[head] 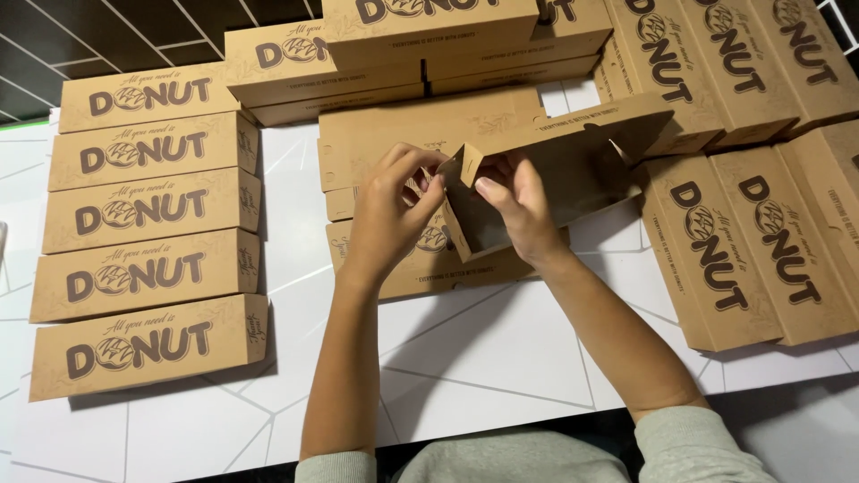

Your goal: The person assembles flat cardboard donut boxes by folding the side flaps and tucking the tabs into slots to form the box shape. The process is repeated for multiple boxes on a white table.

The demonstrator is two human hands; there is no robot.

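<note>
Head view, the only one: box (555, 170) up off the tabletop (483, 358), half-folded, brown card, held right in front of me at the middle of the frame. Its long axis runs from the near end at my hands up and away to my right, so the far end sticks out past my right wrist toward the flat boxes (752, 241) on that side. The near end is the open one, facing me, and both hands meet there.

My left hand (389, 210) is pinched on the end flap (456, 170), thumb and fingers closed on the card edge. My right hand (519, 206) is clamped on the near end wall too, thumb on top of the edge, fingers curled under and partly hidden inside the box. Neither is nearer; both sit on the same end, left on the flap, right on the wall, just beside each other.

Under the box lie more flat blanks (420, 134), and I can't tell whether the box's low corner touches them. Finished boxes (148, 259) stand in a column well off to my left, more stacked at the back (322, 67).
</note>
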